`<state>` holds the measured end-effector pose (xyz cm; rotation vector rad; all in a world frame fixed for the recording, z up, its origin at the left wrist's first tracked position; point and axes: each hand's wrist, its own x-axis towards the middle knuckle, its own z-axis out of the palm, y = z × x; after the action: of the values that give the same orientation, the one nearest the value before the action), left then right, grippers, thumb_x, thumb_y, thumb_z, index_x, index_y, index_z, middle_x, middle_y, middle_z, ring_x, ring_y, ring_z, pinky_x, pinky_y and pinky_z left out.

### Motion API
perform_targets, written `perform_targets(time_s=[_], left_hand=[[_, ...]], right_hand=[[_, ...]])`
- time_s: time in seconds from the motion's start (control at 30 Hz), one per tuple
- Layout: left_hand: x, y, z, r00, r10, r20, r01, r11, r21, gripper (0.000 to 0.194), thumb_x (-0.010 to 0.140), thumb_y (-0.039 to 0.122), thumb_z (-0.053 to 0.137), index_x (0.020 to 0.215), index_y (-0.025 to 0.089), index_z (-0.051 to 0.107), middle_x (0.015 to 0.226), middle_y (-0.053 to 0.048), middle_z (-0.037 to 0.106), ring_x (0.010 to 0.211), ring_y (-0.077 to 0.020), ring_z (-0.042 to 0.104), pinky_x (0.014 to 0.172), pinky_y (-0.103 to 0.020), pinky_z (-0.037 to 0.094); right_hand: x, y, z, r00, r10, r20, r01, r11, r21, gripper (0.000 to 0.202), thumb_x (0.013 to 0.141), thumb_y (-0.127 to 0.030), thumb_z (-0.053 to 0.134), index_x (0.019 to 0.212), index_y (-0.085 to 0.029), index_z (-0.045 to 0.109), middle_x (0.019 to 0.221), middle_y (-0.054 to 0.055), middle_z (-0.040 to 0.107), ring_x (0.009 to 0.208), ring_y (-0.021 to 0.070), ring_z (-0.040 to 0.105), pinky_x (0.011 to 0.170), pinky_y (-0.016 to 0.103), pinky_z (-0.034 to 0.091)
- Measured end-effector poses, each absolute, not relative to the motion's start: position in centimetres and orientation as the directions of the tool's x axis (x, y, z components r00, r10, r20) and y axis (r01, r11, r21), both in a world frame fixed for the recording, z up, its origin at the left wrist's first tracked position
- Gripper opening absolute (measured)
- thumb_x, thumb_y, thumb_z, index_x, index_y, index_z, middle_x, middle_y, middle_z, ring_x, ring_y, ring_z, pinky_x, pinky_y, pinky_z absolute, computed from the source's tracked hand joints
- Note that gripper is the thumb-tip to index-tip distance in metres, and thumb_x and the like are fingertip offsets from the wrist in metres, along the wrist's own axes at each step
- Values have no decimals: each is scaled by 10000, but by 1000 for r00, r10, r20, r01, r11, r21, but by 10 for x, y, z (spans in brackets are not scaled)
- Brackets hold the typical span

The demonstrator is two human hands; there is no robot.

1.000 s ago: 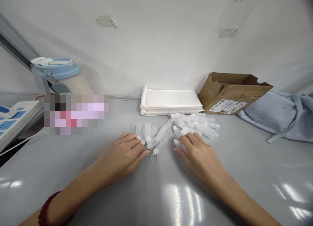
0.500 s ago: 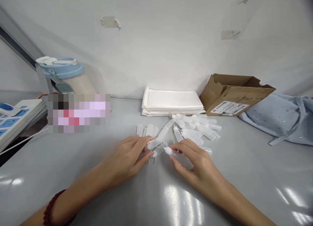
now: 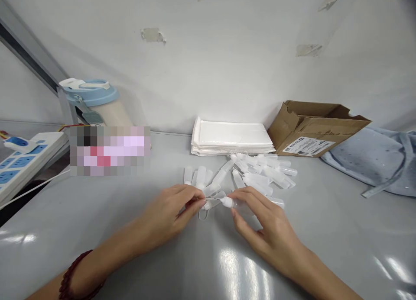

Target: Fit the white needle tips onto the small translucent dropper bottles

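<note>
My right hand point(image 3: 261, 222) is closed around a small translucent squeeze bottle point(image 3: 228, 202) with a white cap, its pointed end aimed left. My left hand point(image 3: 185, 207) is pinched at the end of a thin needle-like piece point(image 3: 212, 199) that reaches to the bottle's cap; what exactly lies between the fingertips is hidden. Just below it, another small bottle with a looped strap point(image 3: 204, 214) lies on the table. Several more such bottles point(image 3: 255, 179) lie in a loose heap behind my hands.
Behind the heap is a stack of white padded envelopes point(image 3: 232, 133). An open cardboard box point(image 3: 320, 124) with a label stands right of it, near a grey-blue cloth point(image 3: 386, 161). At left are a blue-lidded tumbler point(image 3: 94, 94), a blurred-out item point(image 3: 110, 150) and a power strip point(image 3: 35, 155).
My right hand has shifted slightly right with its bottle. My left fingertips have closed together on the thin piece in front of the cap. The whole view has moved a little.
</note>
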<state>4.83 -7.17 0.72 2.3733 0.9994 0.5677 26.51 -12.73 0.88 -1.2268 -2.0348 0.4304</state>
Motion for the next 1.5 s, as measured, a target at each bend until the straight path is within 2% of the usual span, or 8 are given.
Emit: perform_targets(time_s=[0.17, 0.3, 0.5, 0.63, 0.8, 0.97, 1.3, 1.5], left_hand=[[46, -72, 4, 630, 745, 221, 527, -619, 583, 167, 904, 266, 491, 803, 183, 596, 688, 31, 615, 621, -100, 545, 605, -202, 407], [47, -74, 5, 617, 753, 228, 522, -609, 598, 163, 877, 258, 540, 751, 178, 607, 661, 36, 624, 607, -95, 550, 602, -195, 408], [52, -75, 16, 594, 796, 113, 503, -478, 720, 137, 872, 199, 515, 831, 209, 645, 731, 52, 677, 662, -93, 595, 644, -185, 439], [54, -77, 22, 552, 833, 25, 524, -370, 767, 129, 834, 262, 586, 737, 209, 652, 698, 62, 680, 654, -102, 603, 623, -191, 446], [55, -79, 24, 511, 856, 78, 475, -358, 804, 152, 781, 283, 653, 657, 195, 655, 630, 56, 669, 595, -102, 592, 595, -199, 455], [53, -79, 27, 516, 855, 53, 422, -307, 853, 127, 804, 246, 631, 702, 212, 697, 638, 56, 687, 599, -99, 613, 593, -186, 474], [50, -82, 25, 530, 838, 129, 386, -375, 843, 80, 817, 228, 631, 783, 233, 704, 710, 57, 702, 633, -94, 616, 609, -186, 484], [52, -82, 26, 548, 824, 146, 401, -412, 818, 86, 824, 230, 621, 782, 220, 695, 702, 52, 696, 628, -94, 615, 610, -185, 472]], right_hand=[[267, -123, 6, -266, 913, 309, 665, 406, -627, 183, 867, -122, 477, 1029, -162, 552, 919, 59, 591, 786, 145, 602, 676, 278, 519], [266, -124, 6, -292, 891, 347, 642, 452, -620, 201, 861, -108, 480, 1047, -163, 535, 931, 60, 586, 800, 141, 599, 700, 277, 522], [263, -127, 6, -351, 839, 417, 575, 544, -611, 260, 846, -101, 500, 1097, -170, 511, 964, 69, 582, 852, 155, 606, 715, 283, 541], [261, -128, 7, -345, 832, 434, 559, 554, -617, 268, 837, -91, 503, 1091, -175, 511, 947, 66, 581, 833, 157, 603, 697, 288, 546], [260, -129, 10, -352, 823, 446, 528, 568, -632, 271, 829, -78, 506, 1081, -177, 515, 931, 67, 581, 820, 163, 593, 678, 294, 535], [259, -131, 15, -305, 826, 475, 506, 563, -654, 269, 814, -64, 525, 1066, -158, 539, 902, 61, 603, 813, 154, 594, 675, 273, 526], [261, -132, 17, -315, 828, 464, 485, 560, -672, 266, 809, -50, 523, 1053, -151, 553, 899, 62, 603, 793, 143, 585, 658, 261, 522], [261, -131, 19, -334, 801, 497, 482, 598, -640, 297, 802, -41, 516, 1069, -163, 560, 906, 70, 609, 773, 149, 601, 646, 275, 533]])
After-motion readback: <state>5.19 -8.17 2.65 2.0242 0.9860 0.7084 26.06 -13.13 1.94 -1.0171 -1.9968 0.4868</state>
